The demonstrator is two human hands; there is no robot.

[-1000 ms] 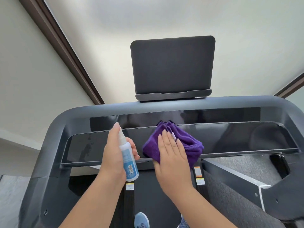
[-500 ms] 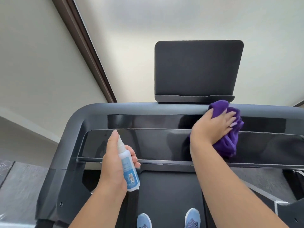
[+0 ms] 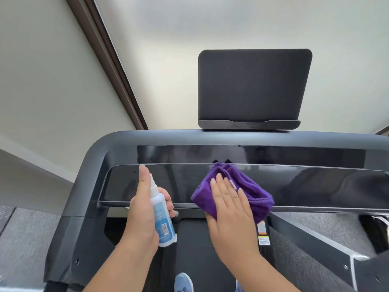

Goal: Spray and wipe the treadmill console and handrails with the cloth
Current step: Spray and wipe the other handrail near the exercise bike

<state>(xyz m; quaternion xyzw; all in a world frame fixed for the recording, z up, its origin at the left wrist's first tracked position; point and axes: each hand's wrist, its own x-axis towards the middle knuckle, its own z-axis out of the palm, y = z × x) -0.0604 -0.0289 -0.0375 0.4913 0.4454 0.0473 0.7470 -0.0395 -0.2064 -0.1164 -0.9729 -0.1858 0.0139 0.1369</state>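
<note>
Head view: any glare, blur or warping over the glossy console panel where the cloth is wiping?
Head view: soft reflections, no harsh glare, on the console panel; purple cloth and right hand sharp; frame edges smeared at lower right; wide-angle bending curves the console rim.

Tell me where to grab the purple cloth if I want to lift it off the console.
Pinch the purple cloth at its bunched folds on the far right, coming from above; the right hand lies flat over its near-left part, and the thick exposed folds there give the fingers something to grip.
</note>
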